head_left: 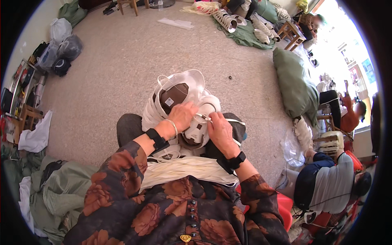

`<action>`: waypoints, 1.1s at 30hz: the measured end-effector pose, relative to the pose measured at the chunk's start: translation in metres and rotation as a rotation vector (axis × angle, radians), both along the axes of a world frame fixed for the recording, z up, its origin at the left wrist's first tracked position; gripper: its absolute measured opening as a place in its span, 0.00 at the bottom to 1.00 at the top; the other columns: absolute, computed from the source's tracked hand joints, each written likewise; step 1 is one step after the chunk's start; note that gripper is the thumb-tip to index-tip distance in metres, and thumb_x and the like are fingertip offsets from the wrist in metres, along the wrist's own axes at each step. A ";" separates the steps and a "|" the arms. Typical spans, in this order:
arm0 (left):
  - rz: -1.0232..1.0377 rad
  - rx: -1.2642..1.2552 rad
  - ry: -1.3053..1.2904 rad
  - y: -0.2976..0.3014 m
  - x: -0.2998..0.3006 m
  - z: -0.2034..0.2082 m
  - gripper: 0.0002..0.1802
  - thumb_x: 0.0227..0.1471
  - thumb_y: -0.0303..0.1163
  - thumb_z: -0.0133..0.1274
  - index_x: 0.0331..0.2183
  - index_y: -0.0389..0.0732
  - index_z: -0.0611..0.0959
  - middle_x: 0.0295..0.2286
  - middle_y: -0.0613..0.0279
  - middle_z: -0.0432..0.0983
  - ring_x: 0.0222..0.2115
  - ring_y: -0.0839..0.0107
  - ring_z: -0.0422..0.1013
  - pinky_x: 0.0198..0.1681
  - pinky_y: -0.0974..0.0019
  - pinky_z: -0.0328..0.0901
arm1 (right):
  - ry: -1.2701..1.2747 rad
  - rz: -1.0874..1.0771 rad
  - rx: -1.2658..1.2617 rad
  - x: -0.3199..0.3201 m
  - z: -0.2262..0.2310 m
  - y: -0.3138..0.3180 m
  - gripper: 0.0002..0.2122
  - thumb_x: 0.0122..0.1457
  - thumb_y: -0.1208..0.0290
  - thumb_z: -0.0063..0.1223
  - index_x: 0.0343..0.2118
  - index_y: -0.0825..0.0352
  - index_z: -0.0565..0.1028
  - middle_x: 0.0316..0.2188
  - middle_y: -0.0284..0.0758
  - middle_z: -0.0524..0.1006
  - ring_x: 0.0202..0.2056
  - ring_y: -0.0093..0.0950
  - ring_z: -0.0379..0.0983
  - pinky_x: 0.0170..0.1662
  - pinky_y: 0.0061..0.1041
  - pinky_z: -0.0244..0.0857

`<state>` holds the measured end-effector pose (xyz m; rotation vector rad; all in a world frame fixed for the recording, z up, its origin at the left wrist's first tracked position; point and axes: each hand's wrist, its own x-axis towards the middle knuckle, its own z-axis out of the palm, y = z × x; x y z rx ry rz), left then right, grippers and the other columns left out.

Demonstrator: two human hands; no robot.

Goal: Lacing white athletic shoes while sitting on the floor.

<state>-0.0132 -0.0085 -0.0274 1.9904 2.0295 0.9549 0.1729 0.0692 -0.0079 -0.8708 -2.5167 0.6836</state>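
A white shoe upper with brown lining (196, 134) rests between my knees, its opening turned toward me. Over it, a white lace (203, 116) runs between my two hands. My left hand (181, 119) pinches the lace from the left, fingertips at the upper's eyelet edge. On the other side my right hand (222, 132) has its fingers closed on the lace too. A nested stack of white shoe uppers (149, 112) leans on my left leg, brown lining showing inside the top one. Across my lap lies a bundle of loose white laces (185, 173).
A large green sack (294, 81) stands on the floor to the right, near seated people. Stacked shoe uppers lie on a green cloth (249, 36) at the far right. Plastic bags (69, 47) sit by the left wall; green fabric (67, 190) is heaped at my left.
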 end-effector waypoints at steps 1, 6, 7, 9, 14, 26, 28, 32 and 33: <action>-0.007 -0.049 0.229 -0.001 -0.001 0.002 0.07 0.46 0.27 0.57 0.31 0.40 0.81 0.32 0.54 0.75 0.34 0.52 0.73 0.34 0.60 0.68 | 0.002 -0.001 0.001 -0.001 -0.001 -0.001 0.07 0.57 0.73 0.52 0.36 0.68 0.71 0.35 0.46 0.73 0.38 0.47 0.73 0.39 0.44 0.69; -0.071 -0.251 0.565 -0.011 -0.016 0.041 0.11 0.46 0.27 0.59 0.37 0.41 0.83 0.31 0.60 0.76 0.32 0.59 0.75 0.35 0.63 0.69 | 0.025 0.078 0.047 -0.002 -0.002 -0.003 0.08 0.56 0.73 0.54 0.38 0.69 0.72 0.36 0.45 0.70 0.39 0.45 0.72 0.40 0.41 0.69; -0.200 -0.411 0.001 -0.013 -0.027 0.053 0.09 0.49 0.27 0.58 0.36 0.41 0.84 0.32 0.62 0.78 0.32 0.64 0.76 0.35 0.64 0.69 | 0.029 0.078 0.047 -0.002 0.000 -0.001 0.08 0.56 0.73 0.54 0.38 0.69 0.72 0.36 0.45 0.70 0.39 0.45 0.72 0.40 0.41 0.69; -0.287 -0.487 -0.905 -0.025 -0.041 0.093 0.08 0.54 0.27 0.57 0.38 0.41 0.84 0.33 0.64 0.80 0.30 0.72 0.76 0.37 0.65 0.70 | 0.064 0.142 0.095 -0.004 0.006 0.002 0.07 0.56 0.73 0.54 0.36 0.68 0.73 0.34 0.44 0.71 0.39 0.45 0.71 0.40 0.41 0.69; -0.394 0.136 -1.475 -0.048 -0.044 0.203 0.05 0.57 0.24 0.53 0.38 0.38 0.81 0.27 0.64 0.76 0.29 0.73 0.75 0.41 0.62 0.72 | 0.030 0.184 0.121 -0.020 -0.002 0.011 0.04 0.56 0.73 0.53 0.32 0.67 0.73 0.31 0.42 0.71 0.36 0.44 0.73 0.38 0.41 0.70; 0.128 -0.177 -1.027 0.001 -0.001 -0.001 0.05 0.56 0.27 0.57 0.33 0.35 0.84 0.24 0.73 0.77 0.22 0.85 0.68 0.25 0.76 0.65 | 0.504 -0.077 0.197 -0.013 0.132 0.050 0.03 0.57 0.80 0.52 0.33 0.68 0.77 0.25 0.41 0.75 0.25 0.36 0.72 0.29 0.31 0.65; 0.146 -0.087 -0.762 0.005 0.003 -0.007 0.06 0.55 0.27 0.58 0.32 0.34 0.85 0.23 0.72 0.78 0.21 0.84 0.68 0.25 0.76 0.64 | 0.476 -0.130 0.125 0.004 0.118 0.049 0.03 0.57 0.80 0.52 0.33 0.68 0.77 0.24 0.41 0.74 0.24 0.34 0.72 0.29 0.29 0.64; 0.206 -0.068 -0.728 0.011 0.005 -0.017 0.07 0.54 0.27 0.58 0.31 0.33 0.84 0.21 0.67 0.78 0.21 0.82 0.69 0.26 0.74 0.64 | 0.275 -0.234 -0.034 0.040 0.086 0.051 0.03 0.57 0.77 0.50 0.30 0.69 0.75 0.22 0.41 0.74 0.23 0.36 0.71 0.28 0.30 0.63; 0.216 -0.094 -0.666 0.011 0.005 -0.014 0.07 0.53 0.27 0.58 0.31 0.32 0.84 0.20 0.64 0.78 0.21 0.81 0.69 0.26 0.72 0.64 | 0.128 -0.253 -0.051 0.050 0.082 0.049 0.03 0.57 0.77 0.50 0.29 0.69 0.74 0.22 0.41 0.74 0.24 0.39 0.72 0.28 0.33 0.64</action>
